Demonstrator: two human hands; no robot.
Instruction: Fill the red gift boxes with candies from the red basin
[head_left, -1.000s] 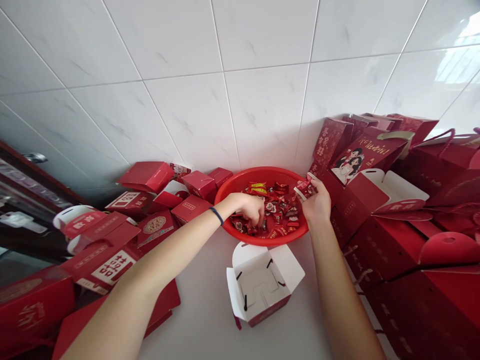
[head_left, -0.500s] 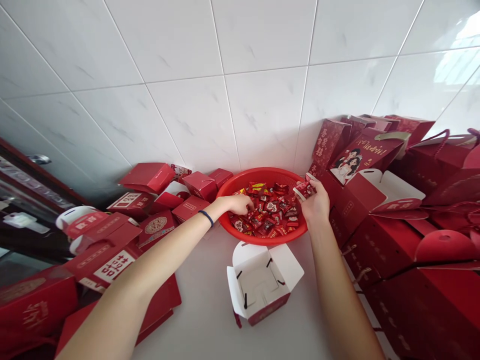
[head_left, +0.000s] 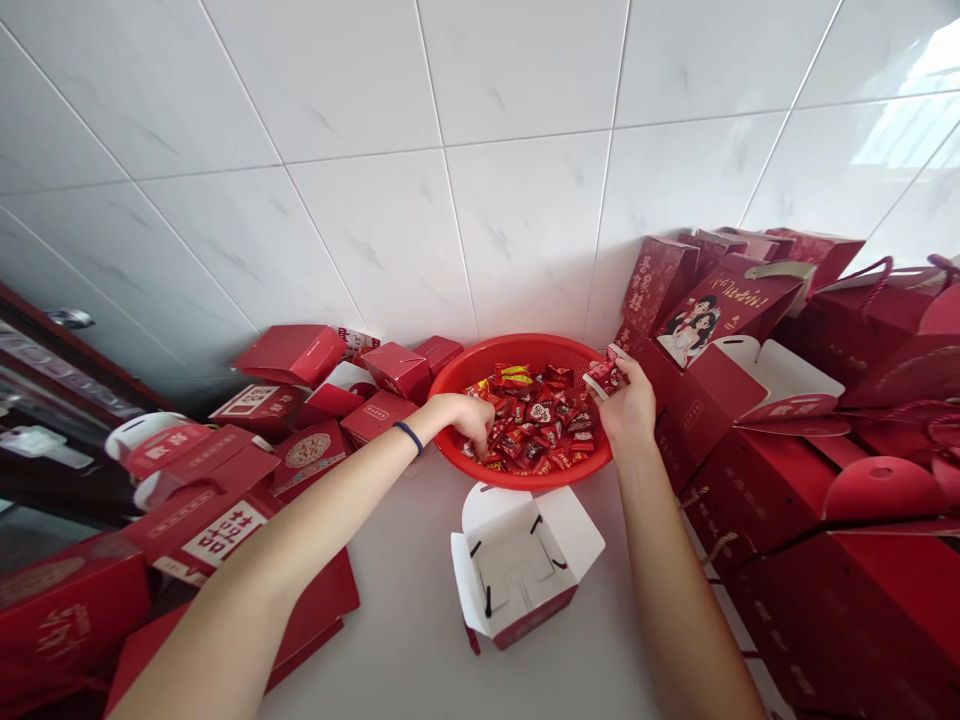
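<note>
A red oval basket [head_left: 525,481] holds many red wrapped candies [head_left: 541,412], a few of them yellow. My left hand [head_left: 466,415] reaches over the basket's left side, its fingers bent down among the candies; what they grip, if anything, is too small to name. Over the right rim, my right hand [head_left: 628,398] is closed on red-and-white wrapped candies [head_left: 606,373], palm turned up. In front of the basket stands an open box [head_left: 517,580], white inside, with its flaps spread and nothing inside but black cord ends.
Red boxes [head_left: 292,355] are piled on the left. More red gift boxes [head_left: 780,490] with rope handles are stacked along the right, beside my right forearm. A white tiled wall [head_left: 525,220] rises behind the basket. The grey tabletop [head_left: 405,600] shows around the open box.
My left hand has shifted slightly left and down within the basket, with its fingers pointing more downward. My right hand still holds the candies at the right rim.
</note>
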